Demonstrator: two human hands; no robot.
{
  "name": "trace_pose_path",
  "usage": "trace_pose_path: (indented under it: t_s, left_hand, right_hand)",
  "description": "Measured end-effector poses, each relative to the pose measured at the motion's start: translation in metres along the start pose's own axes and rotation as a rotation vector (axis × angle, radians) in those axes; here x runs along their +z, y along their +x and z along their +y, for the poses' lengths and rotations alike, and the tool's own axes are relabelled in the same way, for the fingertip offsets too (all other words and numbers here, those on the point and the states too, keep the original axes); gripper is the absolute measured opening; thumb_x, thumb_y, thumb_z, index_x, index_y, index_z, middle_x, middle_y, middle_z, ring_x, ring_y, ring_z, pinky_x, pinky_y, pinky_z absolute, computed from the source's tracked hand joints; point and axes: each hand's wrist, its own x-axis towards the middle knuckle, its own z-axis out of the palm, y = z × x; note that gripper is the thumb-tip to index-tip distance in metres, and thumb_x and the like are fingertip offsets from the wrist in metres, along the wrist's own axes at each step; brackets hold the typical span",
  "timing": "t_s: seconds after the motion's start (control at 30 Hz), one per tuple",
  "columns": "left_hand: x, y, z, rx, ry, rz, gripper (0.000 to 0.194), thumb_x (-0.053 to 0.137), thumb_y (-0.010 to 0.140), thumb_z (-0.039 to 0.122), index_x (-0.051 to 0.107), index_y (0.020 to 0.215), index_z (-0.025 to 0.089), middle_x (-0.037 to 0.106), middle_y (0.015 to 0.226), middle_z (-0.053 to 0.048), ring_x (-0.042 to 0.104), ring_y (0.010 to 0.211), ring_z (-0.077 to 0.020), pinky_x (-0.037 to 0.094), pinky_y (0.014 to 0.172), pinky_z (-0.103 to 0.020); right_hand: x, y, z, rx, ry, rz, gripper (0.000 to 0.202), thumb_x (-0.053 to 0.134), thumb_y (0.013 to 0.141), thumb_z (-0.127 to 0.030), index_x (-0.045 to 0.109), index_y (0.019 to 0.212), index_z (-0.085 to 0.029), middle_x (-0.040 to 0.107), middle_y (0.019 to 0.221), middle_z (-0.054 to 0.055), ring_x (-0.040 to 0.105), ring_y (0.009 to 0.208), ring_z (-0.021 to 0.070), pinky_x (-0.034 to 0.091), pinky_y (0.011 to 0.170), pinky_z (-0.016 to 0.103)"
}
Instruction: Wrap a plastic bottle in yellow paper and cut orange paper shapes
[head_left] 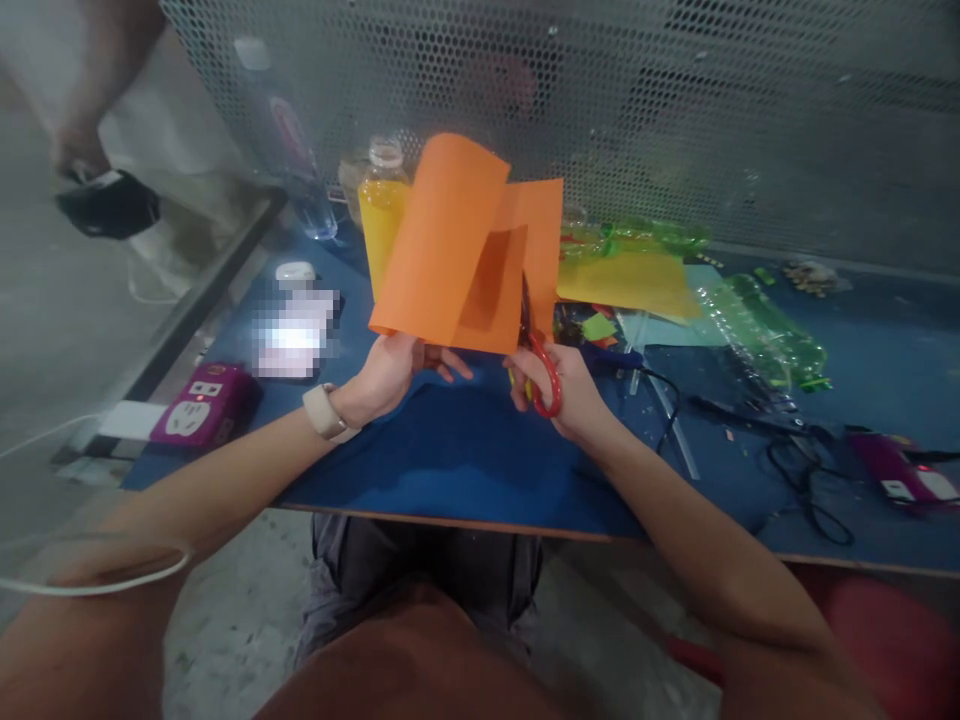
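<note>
A sheet of orange paper [457, 250] is raised above the blue table, its left side curling over. My left hand [390, 375] holds it by the lower left edge; the thumb is hidden and some fingers stretch out below the sheet. Red-handled scissors [551, 375] are in my right hand [574, 390], fingers through the loops. Their dark blades point upward at a slit in the paper, with a strip on the right side of the cut. Behind the sheet stands a clear bottle [385, 165] with yellow around its body.
A perforated metal panel [637, 130] closes off the back. Rightward lie yellow paper [634, 285], a green plastic bottle [780, 330] and a dark cable [802, 490]. On the left are a purple power strip [202, 405], a white case [295, 272] and another person's hand [79, 150].
</note>
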Motion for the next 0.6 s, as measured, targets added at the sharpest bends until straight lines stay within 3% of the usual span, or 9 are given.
trace_pose_path:
  t_s: [0.2, 0.4, 0.6]
  left_hand:
    - [0.0025, 0.0045, 0.0008, 0.048, 0.002, 0.123, 0.051, 0.083, 0.101, 0.062, 0.074, 0.124, 0.019, 0.088, 0.106, -0.012, 0.085, 0.081, -0.0234, 0.064, 0.066, -0.032]
    - [0.0043, 0.0070, 0.0019, 0.134, 0.014, 0.280, 0.043, 0.084, 0.099, 0.050, 0.075, 0.132, 0.024, 0.078, 0.146, -0.013, 0.082, 0.118, -0.0307, 0.068, 0.065, -0.032]
    - [0.0045, 0.0057, 0.0066, 0.104, 0.036, 0.286, 0.038, 0.077, 0.105, 0.052, 0.075, 0.132, 0.025, 0.078, 0.146, -0.014, 0.080, 0.122, -0.0341, 0.071, 0.072, -0.036]
  right_hand:
    - [-0.0038, -0.0009, -0.0024, -0.005, -0.081, -0.033, 0.068, 0.098, 0.082, -0.082, 0.068, 0.078, -0.021, 0.058, 0.054, -0.003, 0.058, 0.042, 0.0151, 0.041, 0.044, 0.030]
    - [-0.0069, -0.0031, -0.0057, 0.012, -0.128, -0.067, 0.065, 0.094, 0.087, -0.080, 0.071, 0.083, -0.020, 0.061, 0.052, -0.002, 0.058, 0.042, 0.0143, 0.043, 0.046, 0.029]
    - [-0.0054, -0.0031, -0.0078, 0.039, -0.077, -0.082, 0.063, 0.098, 0.086, -0.076, 0.076, 0.085, -0.017, 0.060, 0.051, -0.003, 0.056, 0.040, 0.0128, 0.042, 0.045, 0.027]
